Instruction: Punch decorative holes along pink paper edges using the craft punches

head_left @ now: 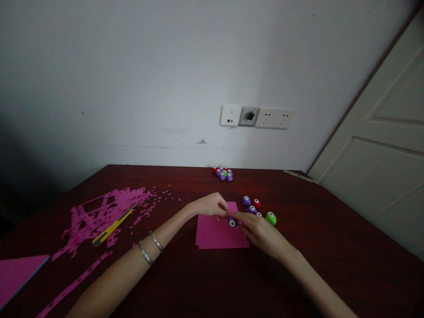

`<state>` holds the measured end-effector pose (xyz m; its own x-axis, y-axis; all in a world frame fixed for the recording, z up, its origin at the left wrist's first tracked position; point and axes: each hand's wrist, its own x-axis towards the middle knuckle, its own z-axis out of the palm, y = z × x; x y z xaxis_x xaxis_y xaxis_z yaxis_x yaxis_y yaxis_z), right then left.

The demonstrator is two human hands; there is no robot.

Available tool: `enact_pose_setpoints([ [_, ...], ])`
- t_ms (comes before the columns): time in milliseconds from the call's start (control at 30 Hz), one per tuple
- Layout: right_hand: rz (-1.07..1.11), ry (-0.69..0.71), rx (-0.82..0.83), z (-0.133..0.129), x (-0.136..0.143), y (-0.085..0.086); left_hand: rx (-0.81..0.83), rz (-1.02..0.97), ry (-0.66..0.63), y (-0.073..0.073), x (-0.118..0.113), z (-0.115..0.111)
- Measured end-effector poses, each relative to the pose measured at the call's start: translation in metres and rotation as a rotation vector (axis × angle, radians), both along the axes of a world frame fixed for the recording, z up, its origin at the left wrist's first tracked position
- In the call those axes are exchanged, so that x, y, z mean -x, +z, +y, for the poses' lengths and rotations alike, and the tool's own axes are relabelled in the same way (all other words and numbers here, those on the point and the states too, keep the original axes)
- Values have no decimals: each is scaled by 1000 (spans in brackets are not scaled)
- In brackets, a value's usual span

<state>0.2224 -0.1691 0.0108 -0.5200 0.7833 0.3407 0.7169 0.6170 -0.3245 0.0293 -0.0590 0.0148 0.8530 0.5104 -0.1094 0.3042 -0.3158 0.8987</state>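
Observation:
Pink paper sheets (218,234) lie stacked on the dark red table in front of me. Over their right half, my right hand (260,227) has its fingers closed on a small purple craft punch (232,221) with a white-ringed hole. My left hand (212,205), reaching in from the left, has its thumb and fingers pinched together at the paper's upper part, beside the punch; what lies between its fingertips is too small to make out. Right of the paper sit more punches: purple (246,200), red (257,204) and green (270,217).
Cut pink paper strips (99,212) and tiny scraps cover the left side, with a yellow cutter (114,225) on top. A pink sheet (20,274) lies at the left edge. Several punches (222,173) stand near the wall, below the sockets (273,118).

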Motion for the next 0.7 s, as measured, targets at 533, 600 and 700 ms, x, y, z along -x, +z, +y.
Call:
enact_pose_setpoints([
  [533, 8, 15, -30, -1, 1, 0, -425, -10, -46, 6, -3, -7],
  [600, 13, 15, -28, -1, 1, 1, -374, -39, -38, 4, -2, -5],
  [700, 6, 2, -22, -1, 1, 1, -306, -64, -6, 0, -1, -1],
])
